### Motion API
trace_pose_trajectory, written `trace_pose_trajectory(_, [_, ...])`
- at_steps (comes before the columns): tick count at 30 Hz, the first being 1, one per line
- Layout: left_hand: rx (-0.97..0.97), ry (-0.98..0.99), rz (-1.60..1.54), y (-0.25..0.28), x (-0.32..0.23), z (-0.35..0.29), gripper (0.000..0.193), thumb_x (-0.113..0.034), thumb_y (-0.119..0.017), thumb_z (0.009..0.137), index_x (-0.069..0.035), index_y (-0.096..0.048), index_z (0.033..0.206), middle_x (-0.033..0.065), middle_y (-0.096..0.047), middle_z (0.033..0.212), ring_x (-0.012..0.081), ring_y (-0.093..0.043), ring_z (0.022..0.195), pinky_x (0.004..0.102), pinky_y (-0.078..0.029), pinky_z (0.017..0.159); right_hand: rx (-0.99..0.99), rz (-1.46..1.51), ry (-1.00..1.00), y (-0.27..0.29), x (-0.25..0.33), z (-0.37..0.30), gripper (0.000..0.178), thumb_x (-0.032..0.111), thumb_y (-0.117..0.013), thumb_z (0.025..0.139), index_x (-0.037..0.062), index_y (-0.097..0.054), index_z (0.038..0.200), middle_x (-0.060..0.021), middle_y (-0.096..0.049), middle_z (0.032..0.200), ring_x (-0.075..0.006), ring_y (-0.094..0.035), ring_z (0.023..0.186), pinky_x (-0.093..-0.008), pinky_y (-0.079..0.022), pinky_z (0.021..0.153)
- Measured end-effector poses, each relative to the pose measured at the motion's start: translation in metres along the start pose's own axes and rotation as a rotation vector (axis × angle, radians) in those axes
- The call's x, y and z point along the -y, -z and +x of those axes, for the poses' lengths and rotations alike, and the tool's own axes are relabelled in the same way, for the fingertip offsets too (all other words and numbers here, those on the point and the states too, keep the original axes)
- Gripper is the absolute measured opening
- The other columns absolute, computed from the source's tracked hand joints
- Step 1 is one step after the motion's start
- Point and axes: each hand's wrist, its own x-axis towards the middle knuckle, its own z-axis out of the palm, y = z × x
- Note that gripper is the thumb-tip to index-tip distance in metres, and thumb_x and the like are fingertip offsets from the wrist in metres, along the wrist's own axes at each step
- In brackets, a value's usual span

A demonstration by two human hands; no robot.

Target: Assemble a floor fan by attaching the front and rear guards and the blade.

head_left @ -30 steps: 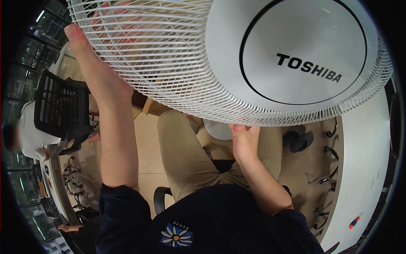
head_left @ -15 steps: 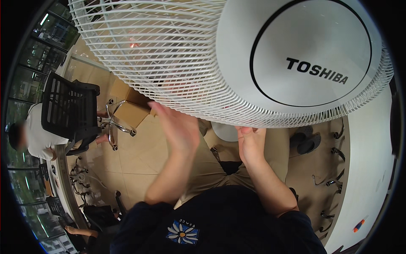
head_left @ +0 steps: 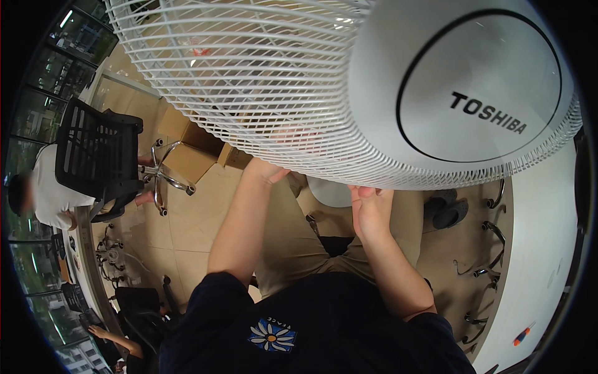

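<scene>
A large white fan head [head_left: 374, 93] with a wire guard [head_left: 249, 106] and a glossy round centre cap [head_left: 479, 87] fills the upper view. My left hand [head_left: 274, 168] reaches behind the guard's lower edge; its fingers show only faintly through the wires, and I cannot tell what they touch. Just below the guard's rim, my right hand [head_left: 372, 206] is closed, thumb pressed against curled fingers. What it grips, if anything, is hidden behind the rim. Between my knees a pale rounded base [head_left: 330, 192] rests on the floor.
An open cardboard box [head_left: 193, 149] lies at left beside a black mesh office chair [head_left: 99, 156] with a seated person. Another person's arm [head_left: 118, 340] shows lower left. At right, a white table [head_left: 536, 249] holds an orange-and-blue tool [head_left: 523, 335]; dark slippers [head_left: 448, 212] lie nearby.
My left hand has moved up and right, from outside the guard's lower edge to behind it. The fan head appears shifted slightly right in view. My right hand has stayed put.
</scene>
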Motion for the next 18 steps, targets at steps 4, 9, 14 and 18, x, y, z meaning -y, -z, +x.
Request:
trace_pose_trajectory(4, [0.348, -0.023, -0.269, 0.001, -0.013, 0.010, 0.039, -0.020, -0.068, 0.098, 0.000, -0.064, 0.131, 0.0141, -0.071, 0.120, 0.0219, -0.071, 0.103, 0.0368, -0.062, 0.088, 0.013, 0.001, 0.022, 0.005, 0.001, 0.001, 0.060, 0.034, -0.095, 0.075, 0.0090, -0.059, 0.117, 0.0011, -0.064, 0.103, -0.0119, -0.062, 0.097, -0.0324, -0.050, 0.092])
trace_pose_trajectory(9, [0.508, -0.010, -0.402, 0.001, -0.009, 0.013, 0.037, -0.018, -0.069, 0.097, -0.001, -0.065, 0.129, 0.0140, -0.071, 0.120, 0.0222, -0.071, 0.103, 0.0369, -0.062, 0.086, -0.001, -0.008, 0.019, 0.004, 0.001, 0.000, 0.057, 0.031, -0.094, 0.076, 0.0095, -0.060, 0.117, -0.0001, -0.065, 0.104, -0.0134, -0.063, 0.100, -0.0333, -0.050, 0.094])
trace_pose_trajectory(14, [0.164, -0.083, -0.119, 0.029, 0.026, 0.024, 0.033, -0.013, -0.069, 0.096, -0.001, -0.067, 0.127, 0.0125, -0.071, 0.119, 0.0224, -0.069, 0.102, 0.0364, -0.061, 0.087, -0.027, -0.011, 0.001, 0.003, 0.004, -0.002, 0.055, 0.026, -0.094, 0.076, 0.0075, -0.060, 0.116, -0.0017, -0.067, 0.106, -0.0140, -0.065, 0.100, -0.0328, -0.052, 0.091])
trace_pose_trajectory(18, [0.377, -0.201, -0.227, -0.005, -0.007, 0.002, 0.033, -0.014, -0.067, 0.098, -0.002, -0.066, 0.128, 0.0115, -0.071, 0.122, 0.0222, -0.069, 0.103, 0.0377, -0.060, 0.088, -0.130, -0.034, -0.034, 0.006, 0.002, -0.006, 0.055, 0.023, -0.095, 0.076, 0.0059, -0.061, 0.116, -0.0019, -0.068, 0.105, -0.0135, -0.065, 0.097, -0.0315, -0.053, 0.089])
